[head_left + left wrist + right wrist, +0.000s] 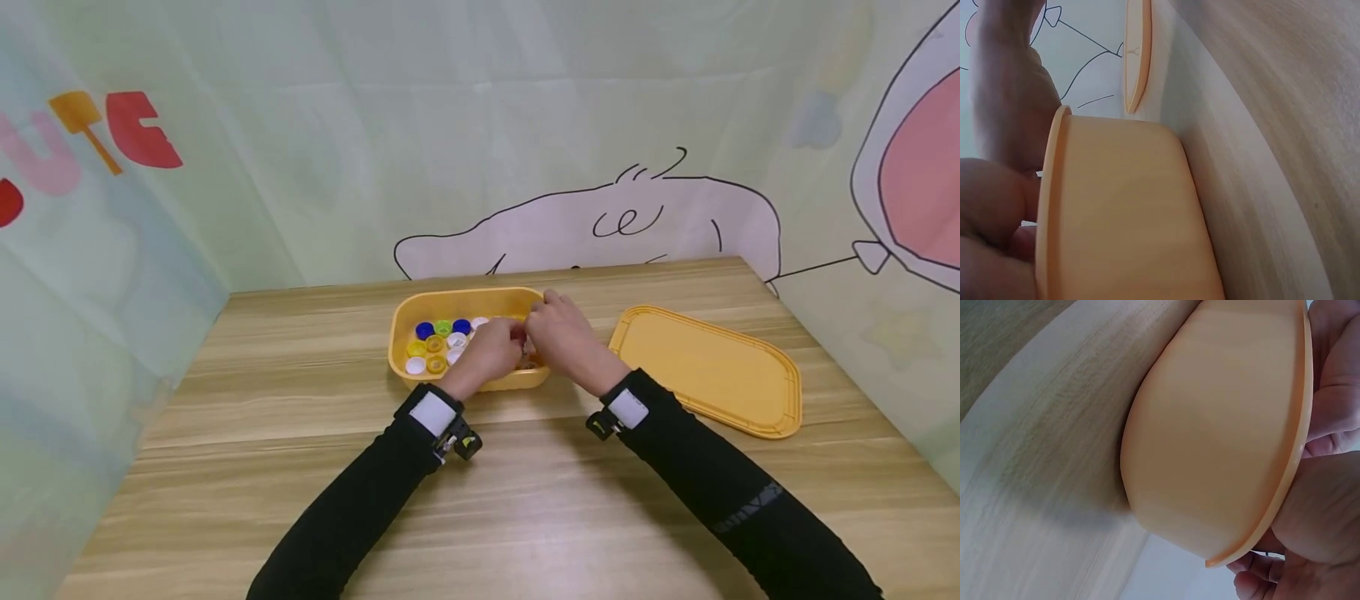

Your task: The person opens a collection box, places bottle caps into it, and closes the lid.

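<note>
A yellow plastic box [468, 386] holds several small round caps in blue, green, yellow, orange and white, laid out in its left half. My left hand [491, 348] reaches over the near rim with its fingers bent inside the box. Facing it, my right hand [564, 337] is over the right end, fingers pointing down and inward. The fingertips of both hands come close together low in the box. In the left wrist view the box wall [1122, 206] hides the left fingertips. I cannot tell what either hand holds.
To the right of the box lies a flat yellow lid [712, 371] with a raised rim. Both rest on a wood-grain table [300, 467]. A printed cloth [337, 150] with cartoon drawings hangs behind the table's back edge and along its sides.
</note>
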Motion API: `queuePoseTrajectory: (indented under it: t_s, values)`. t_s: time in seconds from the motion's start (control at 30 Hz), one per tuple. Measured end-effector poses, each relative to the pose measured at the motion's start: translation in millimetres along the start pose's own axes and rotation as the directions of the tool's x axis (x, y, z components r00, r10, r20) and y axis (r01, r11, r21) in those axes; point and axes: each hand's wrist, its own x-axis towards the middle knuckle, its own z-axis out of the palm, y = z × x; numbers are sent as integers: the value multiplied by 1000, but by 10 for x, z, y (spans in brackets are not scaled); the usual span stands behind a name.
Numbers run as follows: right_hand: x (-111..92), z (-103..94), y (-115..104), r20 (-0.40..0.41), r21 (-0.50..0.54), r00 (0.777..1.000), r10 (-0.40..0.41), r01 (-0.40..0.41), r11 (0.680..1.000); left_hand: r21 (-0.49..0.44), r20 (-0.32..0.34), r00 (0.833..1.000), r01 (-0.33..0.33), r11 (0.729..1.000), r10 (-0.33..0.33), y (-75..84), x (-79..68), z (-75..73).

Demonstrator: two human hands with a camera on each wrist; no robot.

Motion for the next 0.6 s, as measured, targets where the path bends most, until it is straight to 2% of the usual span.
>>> queuePoseTrajectory:
  t_s: [0.17, 0.27, 0.4, 0.5, 0.6]
  values:
    - [-13, -16, 9, 17, 22, 1000, 23, -23, 999, -50, -14, 1000, 5, 999, -5, 4, -11, 7]
    - [-39, -36, 11, -18, 31, 1000, 19, -19, 999, -62, -44, 999, -17, 998, 15, 15, -32, 12]
    - [-101, -76, 29, -98, 4, 995, -21, 21, 1000, -51, -113, 991, -74, 996, 68, 18, -69, 38]
    - [-182, -127, 65, -139, 24, 990, -23, 26, 999, -11, -172, 975, -144, 990, 140, 33, -108, 73]
    - [-287, -189, 126, -161, 94, 987, 23, -7, 996, 40, -196, 962, -186, 982, 191, 83, -166, 112]
